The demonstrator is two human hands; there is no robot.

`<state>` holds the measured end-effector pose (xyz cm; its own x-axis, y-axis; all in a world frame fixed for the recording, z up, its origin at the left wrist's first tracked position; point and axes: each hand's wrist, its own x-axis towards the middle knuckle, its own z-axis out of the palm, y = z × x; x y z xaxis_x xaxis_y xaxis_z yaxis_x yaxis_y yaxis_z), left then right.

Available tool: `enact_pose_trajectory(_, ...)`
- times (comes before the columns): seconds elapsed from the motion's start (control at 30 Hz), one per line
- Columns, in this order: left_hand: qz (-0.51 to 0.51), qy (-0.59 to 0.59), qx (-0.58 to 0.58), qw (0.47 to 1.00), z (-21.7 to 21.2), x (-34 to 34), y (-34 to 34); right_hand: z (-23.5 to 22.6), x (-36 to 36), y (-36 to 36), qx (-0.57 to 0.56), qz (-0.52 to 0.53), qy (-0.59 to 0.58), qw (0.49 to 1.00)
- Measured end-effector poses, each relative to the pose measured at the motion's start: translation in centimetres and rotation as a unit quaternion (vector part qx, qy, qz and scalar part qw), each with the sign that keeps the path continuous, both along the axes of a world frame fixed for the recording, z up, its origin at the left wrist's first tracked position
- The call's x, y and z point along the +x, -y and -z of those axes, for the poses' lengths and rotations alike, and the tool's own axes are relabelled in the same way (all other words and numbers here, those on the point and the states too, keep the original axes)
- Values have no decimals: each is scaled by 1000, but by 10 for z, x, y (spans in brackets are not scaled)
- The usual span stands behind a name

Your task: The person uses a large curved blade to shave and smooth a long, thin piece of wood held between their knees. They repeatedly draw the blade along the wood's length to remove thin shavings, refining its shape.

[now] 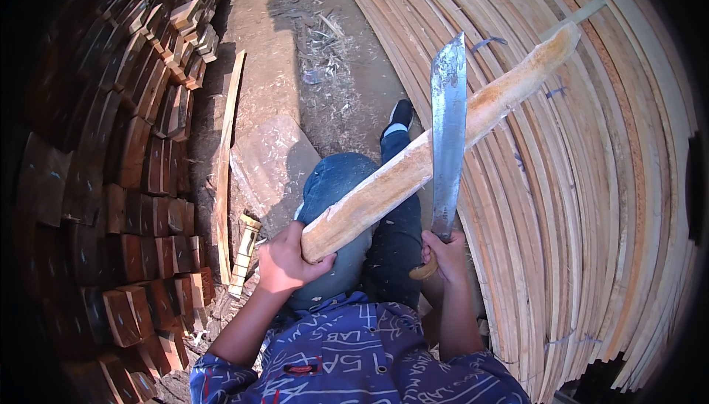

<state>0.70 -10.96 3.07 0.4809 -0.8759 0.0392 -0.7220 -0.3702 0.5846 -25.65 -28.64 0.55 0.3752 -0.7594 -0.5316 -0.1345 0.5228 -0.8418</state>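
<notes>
Left of the left hand (284, 262), stacked timber blocks (133, 182) are rising in rough tiers, mostly standing in shade. Beyond that hand, a flat slab (273, 160) is lying on bare earthen ground (264, 49), where sunlight is falling beside shadow and pale shavings (329, 53) are littering the surface. Right of the right hand (449, 258), long planks (576, 204) are spreading side by side.

Timber yard, lumber stacks (565, 219) (sunlit), scattered shavings (329, 43)
</notes>
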Motion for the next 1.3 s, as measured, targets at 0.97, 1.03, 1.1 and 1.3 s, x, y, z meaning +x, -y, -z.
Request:
enact_pose_trajectory(0.97,0,9,41,999,-4,-1,5,-30,-11,-18,-104,-112,-209,966)
enact_pose_trajectory(1.03,4,15,37,999,-3,-1,5,-16,-26,-23,-172,-153,-228,946)
enact_pose_trajectory(1.1,8,14,41,999,-2,0,4,-30,-22,-23,-111,-137,-214,961)
enact_pose_trajectory(1.3,-1,-4,50,999,2,-3,4,-46,-15,-2,-64,-38,-103,992)
